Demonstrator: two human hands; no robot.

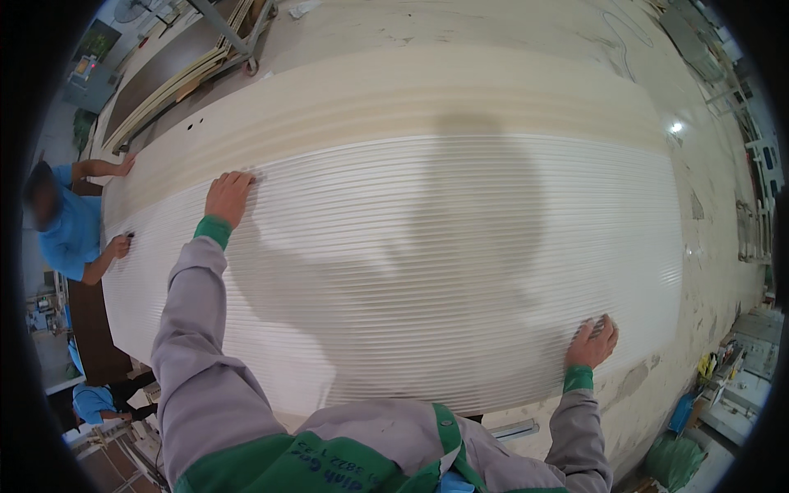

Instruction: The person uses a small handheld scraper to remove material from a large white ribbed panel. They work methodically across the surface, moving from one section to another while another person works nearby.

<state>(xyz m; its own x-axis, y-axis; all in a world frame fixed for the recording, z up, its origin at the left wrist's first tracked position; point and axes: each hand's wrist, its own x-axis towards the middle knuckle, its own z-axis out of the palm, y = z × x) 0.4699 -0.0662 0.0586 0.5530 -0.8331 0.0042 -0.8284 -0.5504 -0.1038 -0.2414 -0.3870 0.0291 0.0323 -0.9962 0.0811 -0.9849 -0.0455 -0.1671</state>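
Sanding or rubbing down the white ribbed panel (pixel 427 263), by the look of it; panel lies flat across the whole middle of the view, on top of a wider beige board (pixel 411 90). Left hand (pixel 228 195) reaches far out to the panel's top-left edge, fingers (pixel 238 177) spread flat, palm down, gripping nothing. Right hand (pixel 592 343) sits at the near right edge, fingers curled over something small and flat pressed against the ribs, maybe a sanding pad; can't tell for sure. Next move likely needs strokes along the ribs, left hand bracing. 1 co-worker in a blue shirt (pixel 70 230) handles the far left end.
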